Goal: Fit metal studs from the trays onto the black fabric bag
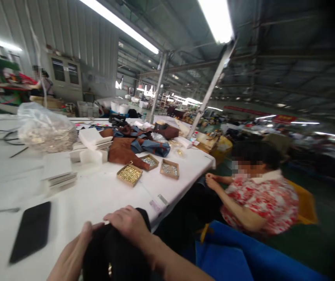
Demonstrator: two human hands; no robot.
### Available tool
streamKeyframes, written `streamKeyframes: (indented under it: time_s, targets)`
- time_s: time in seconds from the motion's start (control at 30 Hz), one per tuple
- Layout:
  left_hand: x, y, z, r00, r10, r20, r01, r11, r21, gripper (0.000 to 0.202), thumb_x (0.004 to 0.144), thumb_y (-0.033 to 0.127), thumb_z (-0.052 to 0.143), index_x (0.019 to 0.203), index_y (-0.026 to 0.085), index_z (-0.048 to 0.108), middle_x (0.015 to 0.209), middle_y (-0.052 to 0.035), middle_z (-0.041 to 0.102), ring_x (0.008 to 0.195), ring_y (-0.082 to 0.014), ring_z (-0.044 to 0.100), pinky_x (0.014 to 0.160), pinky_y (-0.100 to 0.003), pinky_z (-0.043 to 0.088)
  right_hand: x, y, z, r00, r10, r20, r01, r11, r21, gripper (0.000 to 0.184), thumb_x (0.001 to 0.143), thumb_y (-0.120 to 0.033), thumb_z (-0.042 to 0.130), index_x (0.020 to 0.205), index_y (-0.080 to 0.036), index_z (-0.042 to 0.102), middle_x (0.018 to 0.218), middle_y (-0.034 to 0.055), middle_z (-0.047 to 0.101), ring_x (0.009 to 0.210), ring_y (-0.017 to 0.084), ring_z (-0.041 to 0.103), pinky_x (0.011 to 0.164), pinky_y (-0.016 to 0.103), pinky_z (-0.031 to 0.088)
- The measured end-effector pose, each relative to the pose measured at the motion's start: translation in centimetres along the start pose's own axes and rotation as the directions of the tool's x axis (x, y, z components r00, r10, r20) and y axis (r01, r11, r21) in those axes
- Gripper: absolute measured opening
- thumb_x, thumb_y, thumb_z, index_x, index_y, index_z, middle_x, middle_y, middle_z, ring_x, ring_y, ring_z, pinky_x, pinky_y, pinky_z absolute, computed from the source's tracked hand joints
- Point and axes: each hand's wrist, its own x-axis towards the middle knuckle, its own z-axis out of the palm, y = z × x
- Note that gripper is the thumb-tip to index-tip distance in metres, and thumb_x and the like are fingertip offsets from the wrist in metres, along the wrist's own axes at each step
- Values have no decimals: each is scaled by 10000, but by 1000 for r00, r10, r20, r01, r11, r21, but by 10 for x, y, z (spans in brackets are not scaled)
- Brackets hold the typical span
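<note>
A black soft item (120, 249), fabric or leather with a small gold-coloured metal fitting low on it, is held at the table's near edge; its exact kind cannot be made out. My left hand (78, 244) grips its left side, thumb up along the edge. Over the top lies my right hand (128, 221), its fingers curled on the upper edge close to the left fingertips. A black phone-like slab (32, 230) lies left of my hands. Beyond them, a small box of gold-coloured metal pieces (129, 174) stands on the white table (97, 195).
Two boxes of silver pieces, one of them a cardboard tray (170, 169), stand further back. Brown suede (123, 150), stacked white cards (60, 179) and a filled clear plastic bag (46, 130) lie behind. On the right sits a co-worker (261, 199) near a blue sheet or bin (223, 253).
</note>
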Motion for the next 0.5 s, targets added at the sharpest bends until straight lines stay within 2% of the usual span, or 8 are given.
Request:
streamKeyframes:
  time_s: [0.07,0.13,0.2,0.27,0.3,0.33,0.43,0.5]
  targets:
    - [-8,6,-8,998,14,56,-11,999,-44,730,1103,824,431,1306,277,870,1354,-60,866,1516,-402,688,1399,-541,482,-17,-4,-15,997,-9,-76,12,999,40,299,1218,-255,501,1381,-270,752,1271,74,870,1204,238,815,1071,437,591]
    - [-17,13,-9,990,69,119,-60,995,-77,757,1121,825,433,1434,254,821,1492,-84,808,1550,-391,651,1418,-536,451,-34,-4,-27,954,-57,-294,74,996,48,264,1171,-201,551,1304,-263,770,1225,81,877,1161,226,832,1055,428,615]
    - [-26,21,-8,975,137,173,-118,987,-112,725,1141,790,474,1536,252,755,1548,-106,773,1518,-387,667,1383,-560,494,-50,-6,-39,801,-140,-581,185,983,18,264,1122,-154,593,1324,-233,743,1186,90,876,1114,235,847,1009,436,638]
    - [-34,27,-5,957,212,196,-189,973,-131,631,1161,711,543,1575,270,722,1553,-112,767,1461,-363,706,1323,-547,562,-64,-9,-52,641,-207,-739,259,965,-46,307,1095,-115,585,1365,-177,718,1194,117,868,1116,252,851,988,451,651]
    - [-38,29,-4,940,269,209,-246,961,-129,576,1163,663,590,1585,290,713,1564,-106,759,1450,-347,715,1297,-525,588,-70,-12,-59,605,-237,-760,278,958,-77,319,1091,-103,564,1369,-147,714,1217,138,861,1141,260,849,992,458,657]
    - [-41,31,-3,913,344,220,-325,938,-119,531,1159,618,643,1592,319,705,1579,-96,749,1446,-332,719,1276,-496,608,-76,-15,-67,597,-262,-758,286,953,-104,327,1090,-91,539,1364,-120,716,1244,159,853,1179,270,843,1005,465,664]
    - [-47,35,0,785,581,215,-589,808,-36,505,1134,555,736,1605,380,678,1616,-77,712,1449,-302,716,1245,-430,633,-90,-21,-86,591,-324,-739,287,940,-182,306,1072,-66,527,1301,-82,729,1295,196,835,1259,296,826,1036,479,691]
    - [-51,38,3,720,664,202,-680,733,20,519,1135,578,720,1600,355,667,1600,-94,709,1438,-297,716,1260,-427,623,-95,-23,-92,548,-331,-768,277,938,-207,289,1021,-33,571,1250,-94,737,1285,179,831,1241,312,831,1033,497,718]
